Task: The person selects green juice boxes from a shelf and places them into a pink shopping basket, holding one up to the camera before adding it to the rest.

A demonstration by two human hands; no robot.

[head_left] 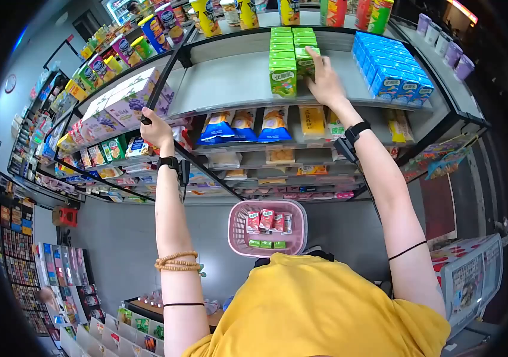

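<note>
On the upper shelf, my right hand (326,83) is at the front of a row of green drink cartons, its fingers closed on the front green drink carton (304,65). Beside it stands another row of green cartons (283,80), which reaches a little further forward. My left hand (157,130) is wrapped around the black shelf post (167,83) at the left. Close to that hand are purple-and-white boxes with grape pictures (124,102). Below, on the floor before me, a pink basket (237,241) holds several red-and-white cartons (267,219) and several green ones (267,244).
Blue cartons (392,68) stand in a block to the right on the same shelf. Canisters (247,13) line the shelf above. Bagged snacks (276,124) fill the shelf below. A white bin-like stand (471,279) is at my right, and divided snack trays (117,333) are behind left.
</note>
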